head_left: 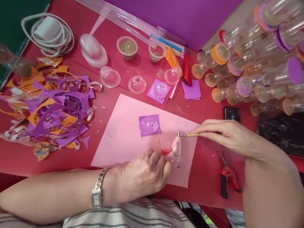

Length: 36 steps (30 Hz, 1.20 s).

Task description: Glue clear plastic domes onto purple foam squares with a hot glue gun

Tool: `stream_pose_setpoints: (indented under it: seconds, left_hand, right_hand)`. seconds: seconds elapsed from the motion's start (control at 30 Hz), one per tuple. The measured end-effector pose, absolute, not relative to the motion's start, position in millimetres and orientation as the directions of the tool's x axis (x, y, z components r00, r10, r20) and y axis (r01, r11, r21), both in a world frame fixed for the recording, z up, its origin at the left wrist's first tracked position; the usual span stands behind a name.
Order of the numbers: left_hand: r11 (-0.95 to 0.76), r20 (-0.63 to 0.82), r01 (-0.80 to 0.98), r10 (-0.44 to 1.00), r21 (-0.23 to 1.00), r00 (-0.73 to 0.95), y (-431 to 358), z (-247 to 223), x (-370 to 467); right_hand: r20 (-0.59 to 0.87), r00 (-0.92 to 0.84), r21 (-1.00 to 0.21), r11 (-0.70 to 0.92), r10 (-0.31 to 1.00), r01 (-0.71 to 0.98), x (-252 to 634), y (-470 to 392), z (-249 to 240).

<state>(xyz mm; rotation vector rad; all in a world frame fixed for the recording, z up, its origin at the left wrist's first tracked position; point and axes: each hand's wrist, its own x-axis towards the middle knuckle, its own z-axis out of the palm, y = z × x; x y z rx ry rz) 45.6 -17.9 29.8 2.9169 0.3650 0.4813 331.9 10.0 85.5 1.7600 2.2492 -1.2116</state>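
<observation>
Two grips, pink paper [125,133], right edge: left hand [147,172], pink plastic glue gun [176,145]; right hand [229,136], slim wooden-handled pick [193,135].

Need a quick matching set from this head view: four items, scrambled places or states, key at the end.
Items
1. Wooden-handled tool
2. Glue gun
3. Snips
4. White cable

Places or states
A. Coiled, beyond the purple and orange scraps
B. Gripped by the right hand
C. On the red table, right of the pink sheet, untouched
D. Over the pink sheet, at the left hand

Pairs: 1-B, 2-D, 3-C, 4-A
</observation>
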Motion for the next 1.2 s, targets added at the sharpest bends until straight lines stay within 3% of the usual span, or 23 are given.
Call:
stream_pose_setpoints:
  seconds: [0.2,0.43,0.63,0.87,1.2]
  left_hand:
    - [-0.955,0.297,0.219,0.272,0.199,0.915,-18.6,30.6,45.4]
    - [-0.952,0.284,0.225,0.279,0.21,0.917,-18.7,30.2,45.2]
    - [-0.957,0.293,0.22,0.269,0.188,0.917,-19.0,29.4,45.8]
    - [-0.957,0.308,0.22,0.271,0.189,0.912,-20.5,27.1,45.9]
    - [-0.965,0.296,0.204,0.246,0.166,0.923,-21.5,24.3,45.4]
  right_hand:
    - [-0.462,-0.426,-0.571,0.107,0.778,0.814,323.7,16.8,81.2]
    - [-0.423,-0.376,-0.449,0.17,0.825,0.877,324.0,7.5,89.6]
    - [-0.383,-0.373,-0.433,0.192,0.845,0.881,316.6,2.5,84.1]
    - [-0.322,-0.296,-0.379,0.164,0.899,0.911,318.1,-6.9,86.0]
    - [-0.374,-0.276,-0.37,0.13,0.885,0.92,328.0,-16.4,93.2]
